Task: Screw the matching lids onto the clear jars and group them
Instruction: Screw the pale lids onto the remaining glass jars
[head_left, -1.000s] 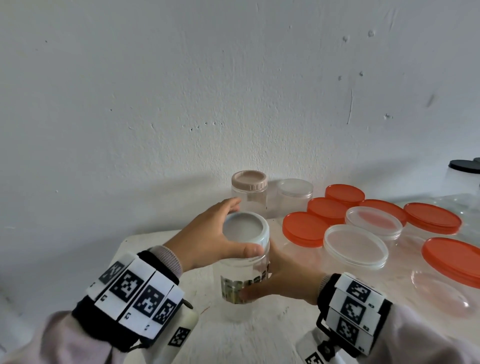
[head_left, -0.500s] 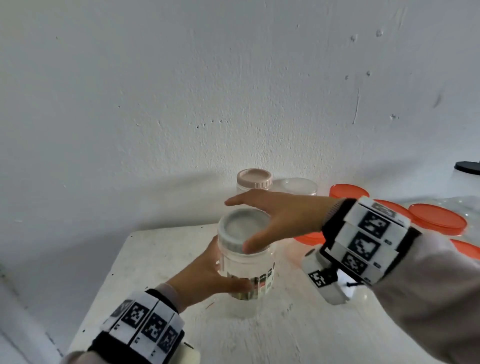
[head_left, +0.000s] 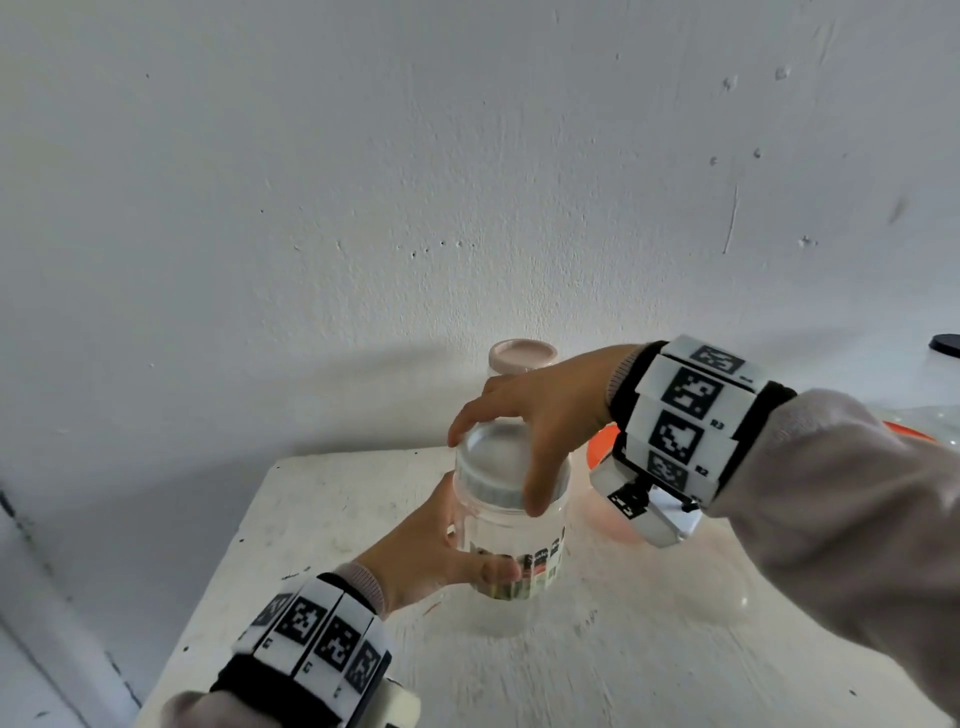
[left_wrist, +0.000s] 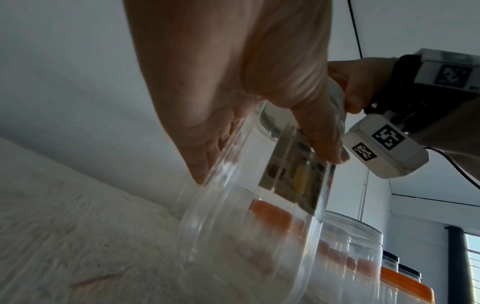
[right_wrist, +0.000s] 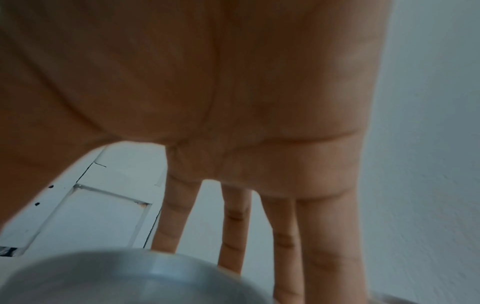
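a person's left hand (head_left: 431, 551) wraps the body of a clear jar (head_left: 511, 551) that stands near the middle of a white table (head_left: 649, 665), thumb laid across the near face beside the printed label (head_left: 540, 569), the other fingers curled round the far side. the right hand (head_left: 540, 410) reaches in from the right and comes down over the jar's whitish lid (head_left: 498, 462), fingertips spread round its rim and thumb pressed on the near edge, so the lid is held in a claw-like grip from above.

seen from the left wrist, the jar (left_wrist: 259, 216) looks tilted, and whether its base sits flat on the tabletop cannot be told there. seen from the right wrist, the fingers (right_wrist: 324, 246) hang long over the lid (right_wrist: 130, 277), which is blurred at the bottom of the frame.

the jar sits well in from the table's left edge (head_left: 208, 597), with bare tabletop to its left and in front of it. behind it, close to the white wall (head_left: 363, 208), stands a small jar with a pale pink lid (head_left: 522, 356), partly hidden by the right hand. to the right, the room is tighter: an orange lid (head_left: 600, 449) shows just beyond the right wrist, and the left wrist view shows a row of clear tubs with orange lids (left_wrist: 405, 286) running along that side. a black lid (head_left: 945, 345) shows at the far right edge.

both wrists wear bands of black-and-white marker tiles (head_left: 691, 415).
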